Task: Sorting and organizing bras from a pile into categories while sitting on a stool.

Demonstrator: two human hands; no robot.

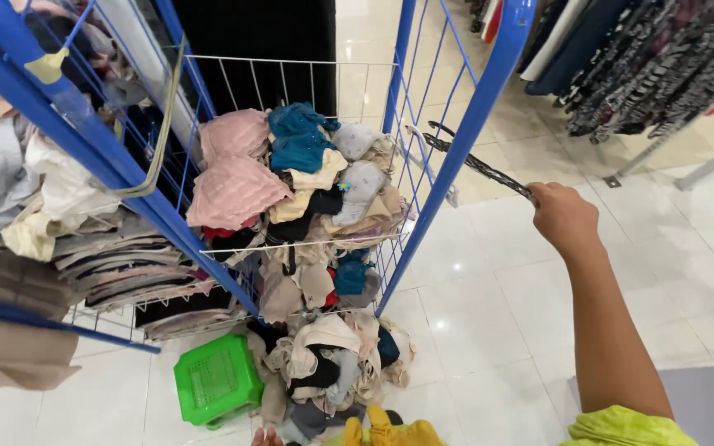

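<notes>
- Far left: folded clothes (117,264) lie stacked on a wire shelf behind the blue frame (68,124) of a rack.
- Lower left: a green plastic basket (216,380) sits on the tiled floor (489,314), just beside a heap of loose garments (332,363).
- Centre: a wire bin (291,74) holds a pile of mixed garments; a pink quilted piece (233,182) lies on top at the left, a teal one (299,136) behind it.
- Bottom edge: the left hand (268,438) shows only as fingertips, near the floor heap; I cannot tell whether it is open or closed, or holding anything.
- Right of centre: the right hand (564,216) is closed in a fist around 1 end of a dark hanger (473,161).
- The hanger runs up and left from the fist; its far end crosses the blue upright (473,107) and lies close to the bin's right edge.
- Judgement: keep the grip firm and the hanger clear of the wire mesh, so it does not snag.
- Upper right: patterned clothes (663,66) hang on a rail, well apart from the hands.
</notes>
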